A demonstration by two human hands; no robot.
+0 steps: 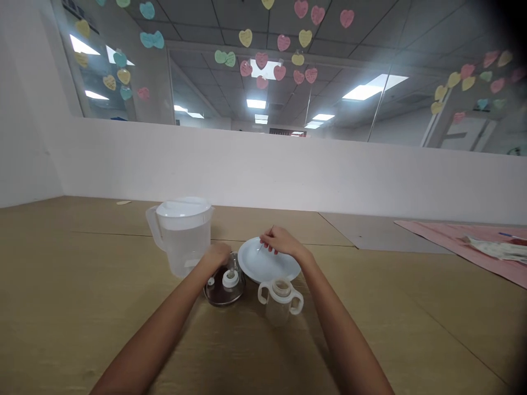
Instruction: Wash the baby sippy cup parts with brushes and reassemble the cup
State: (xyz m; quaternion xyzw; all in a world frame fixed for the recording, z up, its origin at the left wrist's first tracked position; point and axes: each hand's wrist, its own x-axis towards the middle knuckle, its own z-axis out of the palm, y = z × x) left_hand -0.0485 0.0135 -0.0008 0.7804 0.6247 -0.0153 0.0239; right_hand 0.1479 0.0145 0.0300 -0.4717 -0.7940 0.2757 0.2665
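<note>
My left hand [219, 255] is over the back left of a round dark metal tray [222, 296], its fingers mostly hidden behind its back. On that tray lie a white ring-shaped cap [230, 278] with a clear part and a small white piece [211, 281]. My right hand [276, 240] is above a white plate [263, 266], pinching a thin, pale stick-like item [261, 248] that points down to the plate. In front of the plate stands a clear bottle [278, 310] with two white handles, its top open.
A lidded translucent pitcher [185, 236] holding liquid stands behind the tray at left. At far right, a pink cloth [465, 249] bears a white cloth [496, 249] and a blue pen-like item. A white wall [247, 170] rises behind the table.
</note>
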